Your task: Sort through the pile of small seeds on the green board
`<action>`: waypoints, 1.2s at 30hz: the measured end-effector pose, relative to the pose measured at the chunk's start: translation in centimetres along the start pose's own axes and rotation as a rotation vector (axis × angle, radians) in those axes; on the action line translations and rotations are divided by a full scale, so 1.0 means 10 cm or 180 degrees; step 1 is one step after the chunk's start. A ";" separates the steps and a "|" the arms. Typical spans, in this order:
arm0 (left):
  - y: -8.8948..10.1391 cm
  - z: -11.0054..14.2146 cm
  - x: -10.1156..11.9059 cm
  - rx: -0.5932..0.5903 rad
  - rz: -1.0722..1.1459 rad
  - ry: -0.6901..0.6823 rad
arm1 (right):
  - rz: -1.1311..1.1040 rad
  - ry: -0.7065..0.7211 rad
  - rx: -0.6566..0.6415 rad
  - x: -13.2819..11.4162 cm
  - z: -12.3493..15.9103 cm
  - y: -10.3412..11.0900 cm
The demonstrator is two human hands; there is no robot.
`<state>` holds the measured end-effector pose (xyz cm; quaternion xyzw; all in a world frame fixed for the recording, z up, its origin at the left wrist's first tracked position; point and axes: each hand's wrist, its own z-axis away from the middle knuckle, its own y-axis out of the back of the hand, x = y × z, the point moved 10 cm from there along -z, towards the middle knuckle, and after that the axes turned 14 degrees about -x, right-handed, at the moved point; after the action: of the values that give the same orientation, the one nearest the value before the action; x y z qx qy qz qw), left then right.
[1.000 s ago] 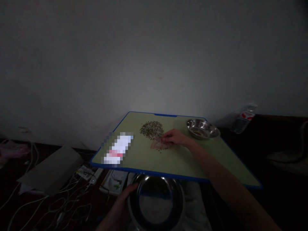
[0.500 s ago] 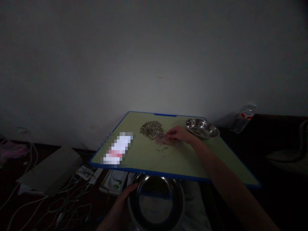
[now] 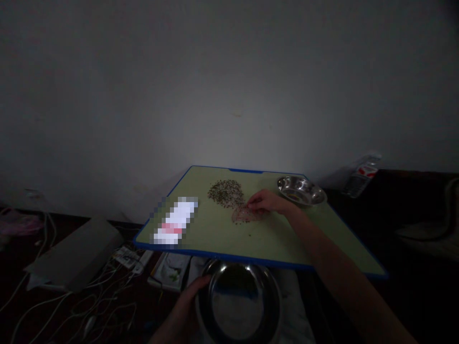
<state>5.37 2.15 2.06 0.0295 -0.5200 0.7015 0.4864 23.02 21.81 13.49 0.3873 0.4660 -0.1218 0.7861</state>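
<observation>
A thin reddish, see-through sheet is lying on the bench, just in front of the pile of small dark and pale grains and touching its near edge. The fingers of the right hand are closed together at the far right part of this sheet, and it is pinched between the thumb and the fingertips; most of it is spread to the left of them and toward the near side. A few loose grains are scattered along its near border, and one is found a little apart.

By the left hand, the rim of a large steel bowl is gripped from the left side, below the near blue edge of the bench. How the hidden fingers are placed under it cannot be told.

A smaller steel bowl is standing near the far right corner, beyond the right wrist. On the left, a phone with a bright screen is seen, but its content is blurred into squares and cannot be read. A red and white label is carried by the tilted bottle at the right; no brand can be made out.
</observation>
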 end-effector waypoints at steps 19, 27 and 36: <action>0.09 -0.01 -0.03 -0.0010 -0.0038 -0.0062 | 0.0058 0.0049 -0.0169 -0.05 0.00 -0.07; 0.12 -0.05 -0.06 -0.0138 -0.0125 0.0069 | -0.0037 0.0038 -0.0112 -0.01 -0.01 -0.05; 0.05 -0.02 -0.05 -0.0138 -0.0056 0.0009 | -0.0035 0.0036 -0.0341 -0.03 -0.02 -0.15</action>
<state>5.35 2.00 1.39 0.0225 -0.5342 0.6858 0.4937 21.88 20.89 12.98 0.3428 0.4784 -0.0988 0.8024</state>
